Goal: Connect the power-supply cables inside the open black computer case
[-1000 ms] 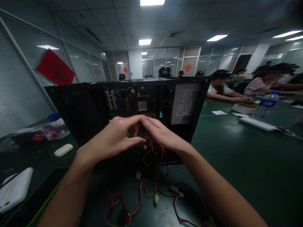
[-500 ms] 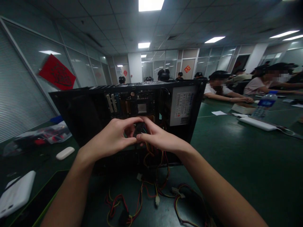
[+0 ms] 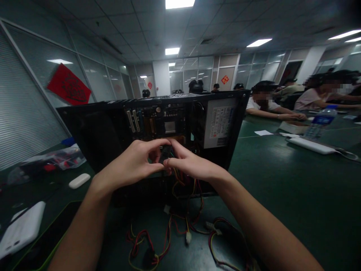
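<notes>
In front of an open black computer case [image 3: 93, 139], both my hands meet on a black cable connector [image 3: 166, 153]. My left hand [image 3: 138, 160] has thumb and fingers closed on its left side. From the other side my right hand [image 3: 187, 162] grips it, with coloured wires running down below the palm. Behind them the motherboard [image 3: 175, 113] shows inside the case, and a silver power supply [image 3: 221, 124] sits at its upper right. Loose power cables [image 3: 169, 233] with white plugs [image 3: 188, 237] lie on the table below the hands.
To the left lie a plastic bag [image 3: 56, 162], a white rounded case [image 3: 79, 181], a white phone [image 3: 24, 229] and a dark green-edged mat [image 3: 50, 241]. A water bottle [image 3: 321, 122], a small box [image 3: 293, 127] and a white bar-shaped object [image 3: 311, 145] are at the right, near seated people.
Both hands stay on the connector in nearly the same pose. The view has shifted slightly, so the items on the right appear a little further right.
</notes>
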A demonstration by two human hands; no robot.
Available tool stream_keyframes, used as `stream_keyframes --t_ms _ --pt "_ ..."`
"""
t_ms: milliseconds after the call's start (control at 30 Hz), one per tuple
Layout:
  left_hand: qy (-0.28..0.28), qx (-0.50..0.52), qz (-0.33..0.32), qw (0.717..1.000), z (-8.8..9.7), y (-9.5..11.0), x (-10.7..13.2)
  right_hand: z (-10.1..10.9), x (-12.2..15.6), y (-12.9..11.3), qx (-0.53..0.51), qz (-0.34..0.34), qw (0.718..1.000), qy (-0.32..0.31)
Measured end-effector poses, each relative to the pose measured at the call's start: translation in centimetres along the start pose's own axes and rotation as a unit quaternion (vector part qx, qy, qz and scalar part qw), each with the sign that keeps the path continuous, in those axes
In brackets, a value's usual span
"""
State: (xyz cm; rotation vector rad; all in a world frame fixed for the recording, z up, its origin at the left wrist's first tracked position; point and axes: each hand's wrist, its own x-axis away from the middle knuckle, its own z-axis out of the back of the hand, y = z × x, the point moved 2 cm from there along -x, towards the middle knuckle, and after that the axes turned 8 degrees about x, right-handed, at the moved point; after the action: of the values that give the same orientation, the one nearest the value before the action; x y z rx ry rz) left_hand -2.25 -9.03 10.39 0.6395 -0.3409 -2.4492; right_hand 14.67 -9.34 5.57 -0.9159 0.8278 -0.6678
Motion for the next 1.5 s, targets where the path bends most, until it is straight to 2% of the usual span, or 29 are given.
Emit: stream_keyframes --t_ms 200,633,1033,1333,1500 --pt "0.000 0.007 -0.002 1.000 0.0 -0.2 -0.2 0.3 0.0 -0.1 0.012 0.003 1.000 0.009" --pt "-0.046 0.020 0.029 0.998 0.0 -0.2 0.2 0.3 0.1 0.1 0.011 0.011 1.000 -0.011" --pt "-0.033 0.010 0.004 0.999 0.0 -0.2 -0.2 0.5 -0.2 0.6 0.008 0.027 1.000 -0.013" --pt "-0.034 0.020 0.008 0.999 -0.4 -0.3 -0.3 0.4 -0.3 0.6 0.017 -0.007 1.000 -0.003" --pt "-0.032 0.019 0.001 0.999 -0.7 -0.7 -0.6 0.4 -0.5 1.0 0.020 0.012 1.000 0.008"
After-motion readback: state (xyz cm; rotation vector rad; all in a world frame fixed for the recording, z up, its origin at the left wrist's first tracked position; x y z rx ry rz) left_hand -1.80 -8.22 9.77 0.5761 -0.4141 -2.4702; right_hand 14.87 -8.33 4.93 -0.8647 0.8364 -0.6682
